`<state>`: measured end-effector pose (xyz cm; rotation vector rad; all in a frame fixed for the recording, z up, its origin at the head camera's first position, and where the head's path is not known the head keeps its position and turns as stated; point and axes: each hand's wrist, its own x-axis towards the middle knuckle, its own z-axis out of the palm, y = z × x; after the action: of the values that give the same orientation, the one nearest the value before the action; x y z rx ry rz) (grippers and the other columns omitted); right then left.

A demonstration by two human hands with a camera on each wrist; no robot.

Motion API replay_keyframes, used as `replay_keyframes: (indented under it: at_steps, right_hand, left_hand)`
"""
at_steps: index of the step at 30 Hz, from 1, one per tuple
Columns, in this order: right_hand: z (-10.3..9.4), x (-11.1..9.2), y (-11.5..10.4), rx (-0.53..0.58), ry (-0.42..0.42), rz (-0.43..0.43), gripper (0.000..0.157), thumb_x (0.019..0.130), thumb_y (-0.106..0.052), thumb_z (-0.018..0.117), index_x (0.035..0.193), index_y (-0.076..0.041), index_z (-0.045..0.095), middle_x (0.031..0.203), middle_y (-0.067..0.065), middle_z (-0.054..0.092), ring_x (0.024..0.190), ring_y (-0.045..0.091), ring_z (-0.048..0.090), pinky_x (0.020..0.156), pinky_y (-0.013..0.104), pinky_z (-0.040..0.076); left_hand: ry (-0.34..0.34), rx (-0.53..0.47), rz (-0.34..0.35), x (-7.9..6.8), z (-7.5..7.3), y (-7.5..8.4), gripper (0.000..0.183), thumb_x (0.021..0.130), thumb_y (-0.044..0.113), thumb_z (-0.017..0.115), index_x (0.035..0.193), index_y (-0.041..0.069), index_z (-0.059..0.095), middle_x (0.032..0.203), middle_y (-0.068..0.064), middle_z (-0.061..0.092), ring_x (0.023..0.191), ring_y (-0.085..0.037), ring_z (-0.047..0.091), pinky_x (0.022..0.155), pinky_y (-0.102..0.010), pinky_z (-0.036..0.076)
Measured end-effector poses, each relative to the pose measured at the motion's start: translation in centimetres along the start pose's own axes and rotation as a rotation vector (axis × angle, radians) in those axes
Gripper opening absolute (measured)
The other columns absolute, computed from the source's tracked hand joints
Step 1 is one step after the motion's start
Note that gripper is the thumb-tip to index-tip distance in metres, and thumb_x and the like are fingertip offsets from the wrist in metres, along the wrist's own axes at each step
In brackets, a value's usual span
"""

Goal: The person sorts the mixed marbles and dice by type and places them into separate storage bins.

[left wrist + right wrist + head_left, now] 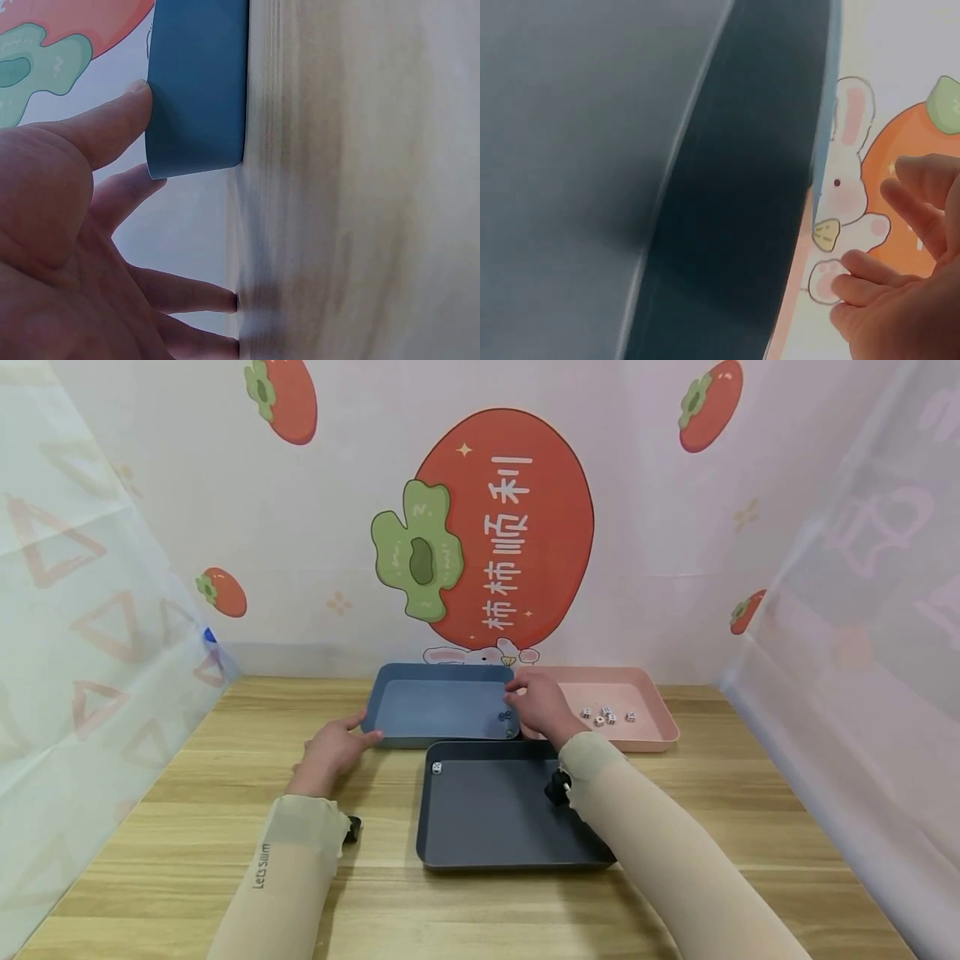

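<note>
My left hand point(336, 750) is at the near left corner of the blue tray point(427, 702); thumb and index finger touch its rim, the other fingers spread apart. In the left wrist view two of those fingertips reach the wooden surface beside the tray's corner. Over the right end of the blue tray hovers my right hand point(546, 703), fingers loosely bent, nothing visible between them in the right wrist view. Below it, small dark blue dice point(506, 716) lie in the tray's right end. A white die point(437, 767) sits in the far left corner of the dark grey tray point(495, 852).
A pink tray point(652, 731) with several white dice point(611, 718) stands against the blue tray's right side. The dark grey tray is directly in front of both. A printed cloth point(637, 610) hangs behind the wooden table point(390, 910) and along its sides.
</note>
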<state>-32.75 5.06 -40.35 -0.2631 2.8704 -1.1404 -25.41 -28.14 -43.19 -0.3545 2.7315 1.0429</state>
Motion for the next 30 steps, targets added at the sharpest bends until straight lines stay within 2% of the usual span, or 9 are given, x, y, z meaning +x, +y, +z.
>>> replay_keyframes:
  at_steps: [5, 9, 11, 14, 16, 19, 25, 30]
  right_hand:
    - [0.2, -0.3, -0.2, 0.178, -0.004, 0.036, 0.030, 0.101, -0.028, 0.060, 0.122, -0.008, 0.072, 0.116, 0.005, 0.061, 0.106, 0.025, 0.054, 0.090, 0.042, 0.052]
    - [0.6, -0.7, -0.6, 0.230, -0.021, 0.052, 0.031, 0.102, -0.030, 0.058, 0.121, -0.010, 0.072, 0.113, 0.004, 0.063, 0.100, 0.026, 0.055, 0.085, 0.041, 0.053]
    - [1.0, -0.9, -0.8, 0.146, -0.068, -0.003, 0.031, 0.103, -0.031, 0.057, 0.122, -0.011, 0.072, 0.116, 0.003, 0.064, 0.102, 0.025, 0.055, 0.086, 0.042, 0.052]
    - [1.8, -1.4, -1.1, -0.031, -0.176, -0.153, 0.032, 0.102, -0.030, 0.059, 0.124, -0.011, 0.072, 0.131, 0.009, 0.060, 0.119, 0.028, 0.053, 0.097, 0.046, 0.048]
    - [2.3, -1.7, -1.4, -0.130, -0.240, -0.259, 0.031, 0.101, -0.028, 0.061, 0.124, -0.011, 0.072, 0.142, 0.014, 0.053, 0.133, 0.030, 0.046, 0.106, 0.047, 0.042]
    - [3.2, -2.3, -1.8, -0.185, -0.304, -0.326, 0.029, 0.098, -0.026, 0.066, 0.123, -0.012, 0.073, 0.153, 0.019, 0.040, 0.143, 0.033, 0.033, 0.111, 0.050, 0.034]
    - [4.8, -3.0, -2.4, -0.276, -0.340, -0.402, 0.028, 0.095, -0.023, 0.070, 0.123, -0.017, 0.073, 0.155, 0.018, 0.036, 0.145, 0.032, 0.028, 0.113, 0.049, 0.033]
    - [5.9, -3.6, -3.1, -0.383, -0.309, -0.475, 0.034, 0.095, -0.025, 0.070, 0.129, -0.021, 0.071, 0.160, 0.015, 0.029, 0.149, 0.029, 0.018, 0.117, 0.047, 0.024]
  left_hand:
    - [-0.001, 0.000, -0.002, 0.0, 0.0, 0.1, 0.079, 0.094, 0.061, 0.058, 0.159, 0.029, 0.028, 0.160, -0.022, 0.022, 0.135, -0.067, -0.009, 0.090, -0.087, -0.005]
    - [-0.003, -0.004, -0.003, -0.1, 0.0, 0.1, 0.078, 0.094, 0.061, 0.058, 0.159, 0.029, 0.028, 0.160, -0.022, 0.021, 0.134, -0.067, -0.009, 0.091, -0.087, -0.006]
    - [-0.004, -0.006, -0.005, -0.1, 0.0, 0.1, 0.078, 0.094, 0.061, 0.058, 0.159, 0.029, 0.028, 0.161, -0.021, 0.021, 0.135, -0.066, -0.009, 0.091, -0.087, -0.006]
    - [-0.006, -0.005, -0.006, -0.1, 0.0, 0.1, 0.078, 0.094, 0.060, 0.058, 0.159, 0.029, 0.028, 0.161, -0.022, 0.021, 0.135, -0.066, -0.009, 0.090, -0.087, -0.006]
    - [-0.007, -0.005, -0.004, 0.0, 0.0, 0.0, 0.078, 0.094, 0.060, 0.058, 0.159, 0.029, 0.027, 0.161, -0.021, 0.021, 0.135, -0.066, -0.009, 0.090, -0.087, -0.006]
    - [-0.008, -0.004, -0.004, 0.1, 0.1, 0.0, 0.078, 0.094, 0.061, 0.058, 0.159, 0.029, 0.028, 0.160, -0.021, 0.022, 0.135, -0.067, -0.007, 0.090, -0.087, -0.006]
    - [-0.015, 0.000, -0.001, 0.1, 0.1, 0.0, 0.077, 0.095, 0.059, 0.057, 0.159, 0.029, 0.027, 0.161, -0.021, 0.022, 0.135, -0.067, -0.008, 0.090, -0.088, -0.006]
    - [-0.016, 0.002, -0.005, 0.1, 0.1, 0.0, 0.076, 0.095, 0.059, 0.057, 0.159, 0.030, 0.027, 0.160, -0.021, 0.023, 0.135, -0.067, -0.006, 0.089, -0.088, -0.005]
